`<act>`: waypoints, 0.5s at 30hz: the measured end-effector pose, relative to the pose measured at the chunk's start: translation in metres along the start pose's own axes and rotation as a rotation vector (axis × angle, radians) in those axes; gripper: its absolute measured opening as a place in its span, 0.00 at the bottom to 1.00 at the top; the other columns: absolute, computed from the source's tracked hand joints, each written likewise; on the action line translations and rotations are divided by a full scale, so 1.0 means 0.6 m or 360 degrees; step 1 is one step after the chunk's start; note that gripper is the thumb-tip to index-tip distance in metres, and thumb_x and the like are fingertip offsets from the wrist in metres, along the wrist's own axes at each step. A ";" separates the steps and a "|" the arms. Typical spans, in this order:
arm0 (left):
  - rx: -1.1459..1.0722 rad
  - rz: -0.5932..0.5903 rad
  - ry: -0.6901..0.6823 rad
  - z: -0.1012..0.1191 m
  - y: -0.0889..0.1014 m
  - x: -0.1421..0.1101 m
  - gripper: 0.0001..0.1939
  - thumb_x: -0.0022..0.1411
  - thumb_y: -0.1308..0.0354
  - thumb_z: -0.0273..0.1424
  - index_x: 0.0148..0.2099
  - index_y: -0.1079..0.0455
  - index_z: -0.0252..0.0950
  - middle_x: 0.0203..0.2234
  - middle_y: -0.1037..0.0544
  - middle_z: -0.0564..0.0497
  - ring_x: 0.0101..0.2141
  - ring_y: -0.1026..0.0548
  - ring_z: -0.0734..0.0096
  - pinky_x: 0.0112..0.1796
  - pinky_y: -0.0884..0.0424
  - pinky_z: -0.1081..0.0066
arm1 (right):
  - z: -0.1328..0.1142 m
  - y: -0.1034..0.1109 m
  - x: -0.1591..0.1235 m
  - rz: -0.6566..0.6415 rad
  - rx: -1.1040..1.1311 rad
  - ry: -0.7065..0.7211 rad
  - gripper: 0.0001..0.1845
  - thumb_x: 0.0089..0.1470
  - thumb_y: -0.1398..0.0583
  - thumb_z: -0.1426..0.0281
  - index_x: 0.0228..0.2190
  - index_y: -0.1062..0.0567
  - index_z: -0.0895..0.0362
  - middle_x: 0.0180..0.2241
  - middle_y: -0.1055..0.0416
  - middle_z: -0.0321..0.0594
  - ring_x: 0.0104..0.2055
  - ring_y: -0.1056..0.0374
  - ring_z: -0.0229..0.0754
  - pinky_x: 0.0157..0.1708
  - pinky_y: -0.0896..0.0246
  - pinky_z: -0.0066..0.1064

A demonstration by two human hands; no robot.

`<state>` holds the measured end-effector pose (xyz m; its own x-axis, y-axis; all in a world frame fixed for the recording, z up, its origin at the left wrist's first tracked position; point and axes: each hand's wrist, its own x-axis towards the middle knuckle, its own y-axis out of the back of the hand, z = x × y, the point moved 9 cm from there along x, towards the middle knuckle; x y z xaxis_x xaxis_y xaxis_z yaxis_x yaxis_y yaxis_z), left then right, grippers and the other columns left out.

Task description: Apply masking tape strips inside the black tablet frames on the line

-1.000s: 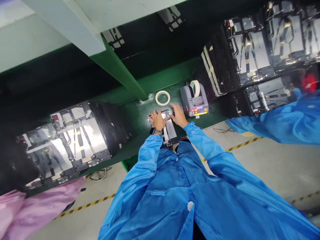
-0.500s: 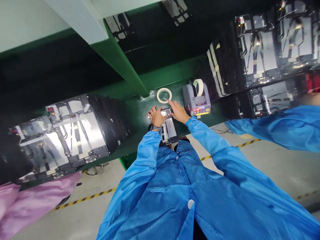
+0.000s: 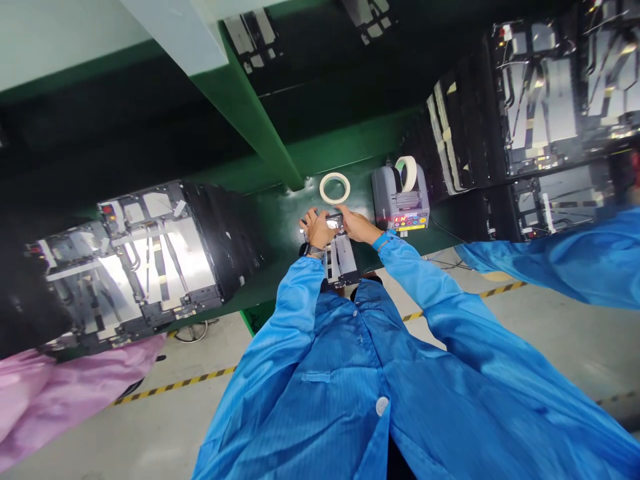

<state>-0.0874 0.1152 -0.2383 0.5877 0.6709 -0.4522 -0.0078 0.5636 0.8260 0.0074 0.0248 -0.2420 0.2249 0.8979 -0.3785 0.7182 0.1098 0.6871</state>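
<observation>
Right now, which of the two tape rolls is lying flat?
The loose roll on the green bench, to the left of the grey dispenser; the other roll stands upright in that dispenser.

Opened electronic units, six with their inner faces clearly visible: one under the hands at the near edge of the tabletop point(image 3: 280, 247), namely the central unit point(image 3: 341, 263); two toward the left end, the left-hand units point(image 3: 173, 260); three toward the right end, the right-hand units point(image 3: 543, 103). Tape rolls, two: one loose roll point(image 3: 323, 189) near the far edge, one mounted roll point(image 3: 411, 175). Tape dispenser point(image 3: 384, 193), one. Wearer's hands, two: left hand point(image 3: 319, 230), right hand point(image 3: 359, 225). Neighbours' sleeves: one pink sleeve point(image 3: 95, 387), one blue sleeve point(image 3: 560, 267). The stacked layers are too dark to count.
</observation>
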 end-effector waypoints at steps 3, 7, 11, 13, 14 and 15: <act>-0.0006 0.0008 -0.0003 0.001 0.001 0.000 0.31 0.55 0.25 0.47 0.58 0.27 0.45 0.68 0.37 0.40 0.67 0.39 0.44 0.69 0.52 0.43 | -0.004 0.001 0.003 -0.0063 -0.0087 -0.0029 0.48 0.51 0.42 0.82 0.72 0.48 0.62 0.45 0.20 0.50 0.43 0.24 0.52 0.44 0.30 0.38; -0.0010 0.0008 0.0003 -0.001 0.001 0.001 0.31 0.55 0.25 0.48 0.58 0.27 0.45 0.68 0.37 0.40 0.67 0.38 0.44 0.69 0.51 0.44 | -0.002 0.000 0.004 -0.0078 -0.0136 -0.0056 0.49 0.52 0.41 0.82 0.73 0.49 0.62 0.43 0.19 0.50 0.42 0.24 0.52 0.43 0.31 0.36; 0.0010 0.0002 0.0001 -0.002 -0.002 0.003 0.30 0.57 0.26 0.49 0.58 0.27 0.46 0.68 0.37 0.41 0.67 0.39 0.45 0.68 0.50 0.45 | -0.002 0.001 0.003 -0.0069 -0.0124 -0.0066 0.48 0.53 0.42 0.82 0.72 0.49 0.62 0.40 0.20 0.47 0.40 0.24 0.50 0.40 0.32 0.34; 0.0013 0.0005 0.0000 -0.003 -0.003 0.004 0.30 0.56 0.26 0.49 0.57 0.26 0.46 0.68 0.36 0.41 0.67 0.38 0.44 0.68 0.50 0.45 | -0.003 0.002 0.003 -0.0056 -0.0126 -0.0078 0.48 0.53 0.42 0.82 0.72 0.48 0.62 0.40 0.20 0.47 0.41 0.24 0.50 0.40 0.33 0.34; 0.0013 0.0007 0.0001 -0.003 -0.003 0.004 0.31 0.56 0.26 0.49 0.57 0.26 0.45 0.68 0.36 0.40 0.66 0.38 0.44 0.68 0.50 0.45 | -0.003 0.002 0.003 -0.0049 -0.0124 -0.0086 0.48 0.54 0.41 0.82 0.72 0.48 0.62 0.41 0.20 0.47 0.41 0.24 0.50 0.40 0.33 0.34; 0.0015 0.0006 0.0001 -0.003 -0.003 0.005 0.31 0.55 0.25 0.49 0.57 0.26 0.45 0.67 0.36 0.40 0.66 0.38 0.44 0.68 0.50 0.46 | -0.003 0.003 0.003 -0.0043 -0.0116 -0.0096 0.48 0.54 0.41 0.81 0.73 0.49 0.62 0.42 0.20 0.48 0.41 0.24 0.50 0.40 0.33 0.34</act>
<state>-0.0871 0.1170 -0.2417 0.5871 0.6735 -0.4491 -0.0025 0.5563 0.8310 0.0079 0.0272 -0.2406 0.2471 0.8671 -0.4324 0.6752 0.1660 0.7187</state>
